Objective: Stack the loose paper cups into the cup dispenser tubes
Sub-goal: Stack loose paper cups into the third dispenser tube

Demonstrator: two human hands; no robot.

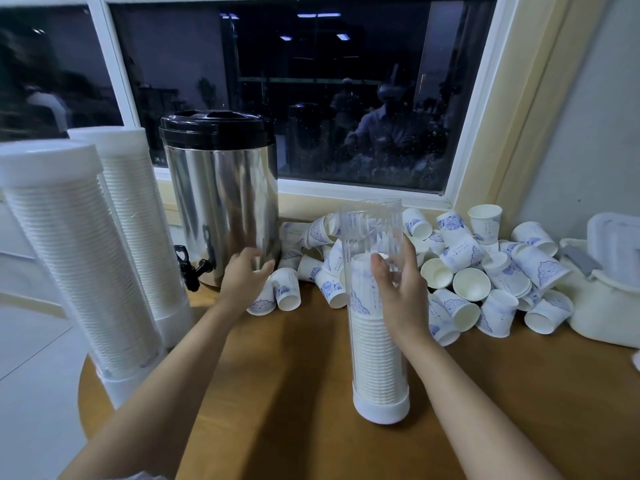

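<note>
- Broadly, the job looks past halfway: two full tubes (69,244) stand capped at the left edge of the table (311,393), packed with white cup rims from base to cap.
- Next, the urn (225,195) stands behind, steel with a black lid; no brand or label shows on its side.
- Then the open tube (370,216), upright near the middle of the table on its white base. Its stack reaches well over half its height, and the clear top part is unfilled with no cap on.
- What is left is the heap of loose cups (485,258) lying every way between the urn and the white tub (602,306) at the right, behind and beside the open tube. By my judgement there are too many for the room left in this tube.
- Right hand (403,292): wrapped round the open tube at the level of the stack's top, thumb in front and fingers round the far side, steadying it.
- Left hand (244,277): down over one cup (259,304) beside the urn's foot, fingers bent and blurred; I cannot tell whether it has closed on the cup.
- Writing: the cups carry a blue pattern and a short column of small dark marks, too small to read.
</note>
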